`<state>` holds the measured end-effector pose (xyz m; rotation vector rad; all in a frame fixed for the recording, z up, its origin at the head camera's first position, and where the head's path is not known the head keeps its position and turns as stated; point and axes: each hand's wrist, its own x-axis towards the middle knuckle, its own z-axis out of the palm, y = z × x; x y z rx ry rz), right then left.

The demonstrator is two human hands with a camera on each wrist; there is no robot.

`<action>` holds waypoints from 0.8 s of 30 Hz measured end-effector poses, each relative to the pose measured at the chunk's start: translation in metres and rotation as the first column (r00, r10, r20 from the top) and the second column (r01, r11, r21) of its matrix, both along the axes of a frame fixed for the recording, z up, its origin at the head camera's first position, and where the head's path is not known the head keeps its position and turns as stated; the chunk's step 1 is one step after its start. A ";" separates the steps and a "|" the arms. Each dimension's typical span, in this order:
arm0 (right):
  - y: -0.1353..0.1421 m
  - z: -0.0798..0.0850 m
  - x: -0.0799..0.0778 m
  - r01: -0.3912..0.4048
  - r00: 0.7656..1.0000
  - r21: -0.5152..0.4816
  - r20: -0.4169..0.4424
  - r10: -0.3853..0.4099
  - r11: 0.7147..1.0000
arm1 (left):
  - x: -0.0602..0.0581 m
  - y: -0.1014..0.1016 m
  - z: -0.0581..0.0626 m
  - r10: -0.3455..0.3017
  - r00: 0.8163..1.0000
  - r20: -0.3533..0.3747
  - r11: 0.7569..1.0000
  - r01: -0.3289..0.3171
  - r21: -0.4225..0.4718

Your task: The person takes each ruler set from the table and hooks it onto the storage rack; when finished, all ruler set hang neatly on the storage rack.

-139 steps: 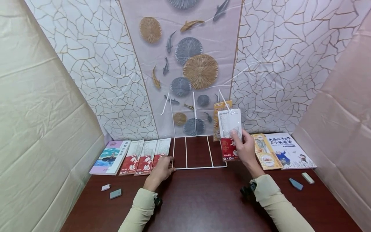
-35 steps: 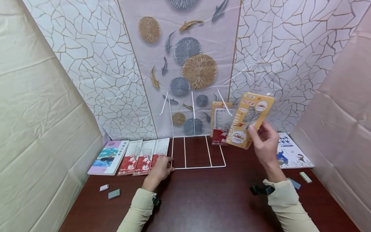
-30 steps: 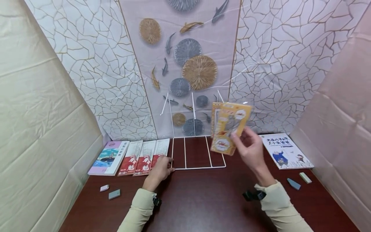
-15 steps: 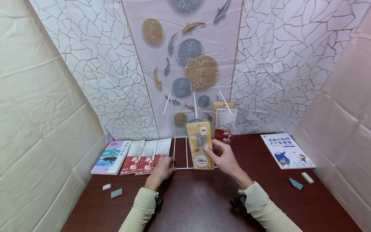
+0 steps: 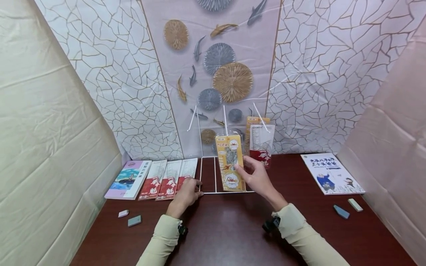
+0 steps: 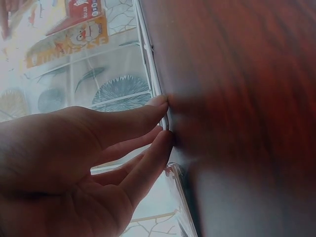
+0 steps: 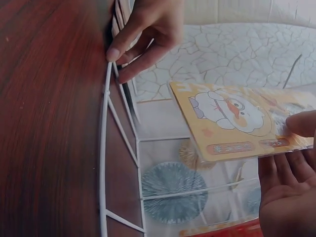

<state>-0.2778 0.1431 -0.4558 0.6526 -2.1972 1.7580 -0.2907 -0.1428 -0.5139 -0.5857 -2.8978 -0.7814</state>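
My right hand holds a yellow duck ruler set in clear packaging, thumb on its front. It stands upright before the middle hook of a white wire display rack, its top at the hook's lower end. In the right wrist view the ruler set is up off the rack's base. My left hand pinches the rack's front left corner, thumb and finger on the wire in the left wrist view. At the right hook, a red-and-white ruler set hangs before another yellow one.
Left of the rack, several red-and-white ruler sets lie beside a pink-and-blue book. A white book lies at the right. Small erasers sit near both sides, and a patterned cloth wall closes the back.
My right hand has let go of the red-and-white set at the right hook, taken the yellow set from the table's right and carried it left to the middle hook. The left hand stays put.
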 end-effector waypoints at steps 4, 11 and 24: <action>-0.003 -0.001 -0.012 0.041 0.999 -0.030 0.006 -0.041 0.999 | 0.000 0.000 0.000 -0.003 1.000 0.013 1.000 0.003 0.003; -0.017 0.007 -0.028 0.230 0.973 0.015 -0.038 -0.230 0.973 | -0.001 -0.001 -0.001 -0.003 1.000 0.010 1.000 0.003 0.003; -0.038 0.004 -0.059 0.341 0.937 0.052 0.061 -0.344 0.938 | -0.002 -0.001 -0.001 -0.001 1.000 0.004 1.000 0.001 -0.002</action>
